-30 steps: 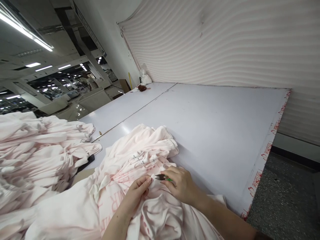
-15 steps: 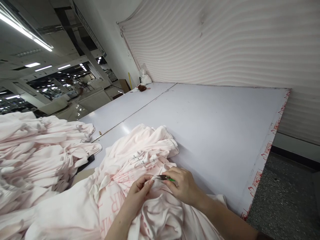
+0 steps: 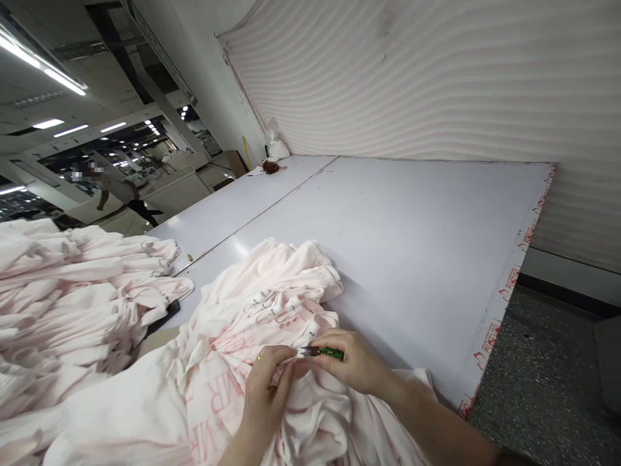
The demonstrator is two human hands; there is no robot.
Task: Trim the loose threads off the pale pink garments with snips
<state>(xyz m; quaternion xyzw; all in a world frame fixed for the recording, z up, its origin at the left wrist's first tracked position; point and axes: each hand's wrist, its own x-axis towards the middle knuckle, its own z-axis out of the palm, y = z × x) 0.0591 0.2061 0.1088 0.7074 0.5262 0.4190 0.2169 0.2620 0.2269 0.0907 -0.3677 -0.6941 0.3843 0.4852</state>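
Pale pink garments (image 3: 136, 401) with red lettering lie bunched at the table's near side. My left hand (image 3: 269, 382) pinches a fold of this cloth between thumb and fingers. My right hand (image 3: 352, 359) is closed around small green-handled thread snips (image 3: 330, 353). The snips' dark blades point left and meet the cloth right beside my left fingertips. Whether the blades are open or closed is too small to tell.
A big heap of pale pink garments (image 3: 72, 304) is at the left. The white table (image 3: 412, 246) stretches back to a striped sheet (image 3: 412, 77). A brown tangle (image 3: 272, 167) and white bag (image 3: 277, 147) sit at its far corner. A person (image 3: 121, 191) is in the background.
My left hand has turned, its knuckles now more upward. The green handle shows more in my right hand. A person has come into view at the back left, and the view has shifted slightly.
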